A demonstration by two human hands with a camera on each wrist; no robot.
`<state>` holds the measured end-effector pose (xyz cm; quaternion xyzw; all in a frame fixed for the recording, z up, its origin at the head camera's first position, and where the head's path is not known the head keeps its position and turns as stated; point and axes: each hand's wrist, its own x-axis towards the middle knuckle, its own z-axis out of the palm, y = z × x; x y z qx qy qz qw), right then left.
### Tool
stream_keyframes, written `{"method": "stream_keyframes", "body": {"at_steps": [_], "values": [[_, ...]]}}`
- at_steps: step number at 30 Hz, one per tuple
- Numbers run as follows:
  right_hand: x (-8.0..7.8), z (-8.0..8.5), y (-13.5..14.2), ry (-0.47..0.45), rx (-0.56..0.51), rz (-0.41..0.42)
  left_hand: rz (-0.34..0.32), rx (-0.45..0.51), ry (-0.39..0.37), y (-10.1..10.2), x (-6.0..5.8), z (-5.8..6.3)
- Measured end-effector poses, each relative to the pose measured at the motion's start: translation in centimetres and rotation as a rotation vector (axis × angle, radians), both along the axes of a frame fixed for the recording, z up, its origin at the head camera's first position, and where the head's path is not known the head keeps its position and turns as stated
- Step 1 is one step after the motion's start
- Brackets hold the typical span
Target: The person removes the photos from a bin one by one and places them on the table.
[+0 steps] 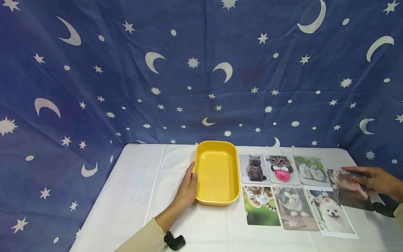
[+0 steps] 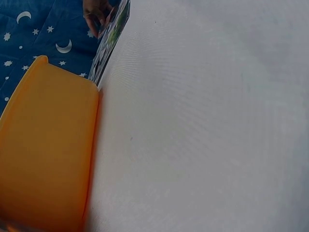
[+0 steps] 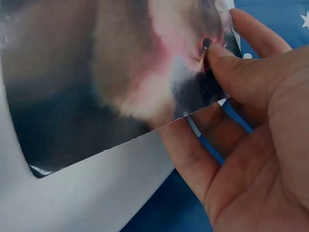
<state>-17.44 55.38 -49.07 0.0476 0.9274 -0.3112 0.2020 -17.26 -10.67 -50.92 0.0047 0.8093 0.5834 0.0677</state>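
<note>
My left hand [image 1: 186, 189] rests against the left side of a yellow plastic tray [image 1: 217, 202], its fingers and thumb extended along the wall. In the left wrist view the tray's outer wall [image 2: 48, 145] fills the lower left. At the far right, my right hand [image 1: 377, 182] pinches a glossy photo card [image 1: 352, 192] between thumb and fingers. Its picture shows a furry animal with pink skin on a dark ground. In the right wrist view the thumb presses on the card's face [image 3: 130, 72], with fingers behind it. The card overlaps the white-dog card [image 1: 333, 215].
Several animal cards lie in two rows right of the tray: grey cat [image 1: 254, 168], tabby with pink [image 1: 282, 169], two small rodents [image 1: 311, 171], tiger cub [image 1: 259, 206], grey-white cat [image 1: 296, 210]. A white cloth [image 1: 151, 196] covers the table; a blue star-and-moon curtain [image 1: 176, 77] hangs behind.
</note>
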Motion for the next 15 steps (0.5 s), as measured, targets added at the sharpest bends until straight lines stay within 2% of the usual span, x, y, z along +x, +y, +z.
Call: {"method": "stream_keyframes", "body": {"at_steps": [7, 15], "values": [[0.43, -0.64, 0.44, 0.107, 0.101, 0.026, -0.006, 0.014, 0.001, 0.00, 0.00, -0.09], [0.35, -0.43, 0.54, 0.129, 0.126, 0.008, -0.012, 0.015, 0.007, 0.02, -0.04, -0.10]]}}
